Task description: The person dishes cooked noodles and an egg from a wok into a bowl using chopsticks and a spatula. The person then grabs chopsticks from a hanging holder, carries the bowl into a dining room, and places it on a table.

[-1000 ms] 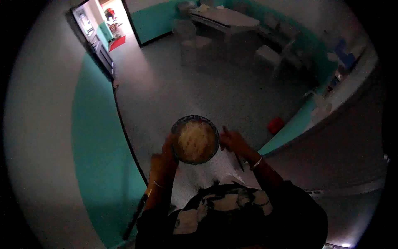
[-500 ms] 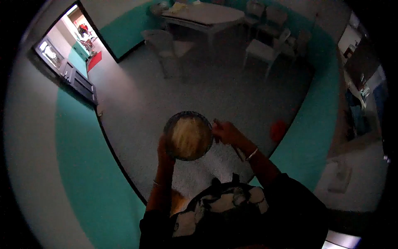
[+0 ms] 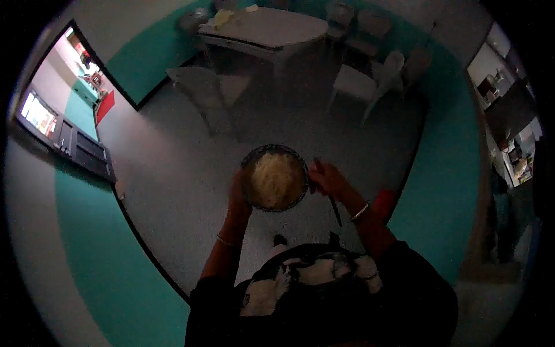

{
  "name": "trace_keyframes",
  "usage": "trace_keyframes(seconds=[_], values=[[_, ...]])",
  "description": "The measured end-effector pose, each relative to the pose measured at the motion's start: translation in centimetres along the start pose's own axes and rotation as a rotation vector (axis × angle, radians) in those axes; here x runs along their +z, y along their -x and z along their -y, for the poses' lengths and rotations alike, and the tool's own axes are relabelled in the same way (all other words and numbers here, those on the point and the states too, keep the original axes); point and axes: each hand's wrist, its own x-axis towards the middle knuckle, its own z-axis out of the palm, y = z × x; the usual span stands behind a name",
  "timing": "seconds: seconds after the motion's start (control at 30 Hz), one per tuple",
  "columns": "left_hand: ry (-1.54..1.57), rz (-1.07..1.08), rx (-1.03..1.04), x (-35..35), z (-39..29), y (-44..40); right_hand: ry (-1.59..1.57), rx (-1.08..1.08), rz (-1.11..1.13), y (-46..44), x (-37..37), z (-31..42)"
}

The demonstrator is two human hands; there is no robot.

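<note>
A round, dark-rimmed bowl (image 3: 245, 186) of pale yellowish food (image 3: 277, 180) is in front of me at waist height; the dim light hides what the food is. My left hand (image 3: 237, 194) is closed on the bowl's left side, its fingers partly hidden beneath. At the right rim, my right hand (image 3: 327, 179) is closed around a thin dark stick-like utensil (image 3: 336, 213), whose end sticks out below the hand. I cannot tell whether the right fingers also touch the bowl.
Ahead stands a pale table (image 3: 272, 26) with a yellowish item (image 3: 223, 18) on it. A chair (image 3: 211, 89) is at its left, another chair (image 3: 364, 84) at its right. An open doorway (image 3: 87, 75) lies left. A red object (image 3: 383, 203) sits by the right wall.
The room has shifted in view, with the door and table moving left as I advance and turn. The bowl appears slightly right and higher, still held by my left hand.
</note>
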Motion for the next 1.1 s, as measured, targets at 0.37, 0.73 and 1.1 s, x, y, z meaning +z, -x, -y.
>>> trace_keyframes(seconds=[0.37, 0.73, 1.1], values=[[-0.039, 0.205, -0.067, 3.7, 2.8, -24.2, 0.010, -0.034, -0.105, -19.1, -11.5, 0.9], [-0.179, 0.136, -0.114, 12.5, 0.0, -39.4, -0.058, -0.021, -0.079, -33.3, -21.2, 5.9], [-0.873, 0.468, 0.460, 1.4, 4.7, -53.1, 0.386, -0.321, -0.268, -39.3, -18.9, 2.4]])
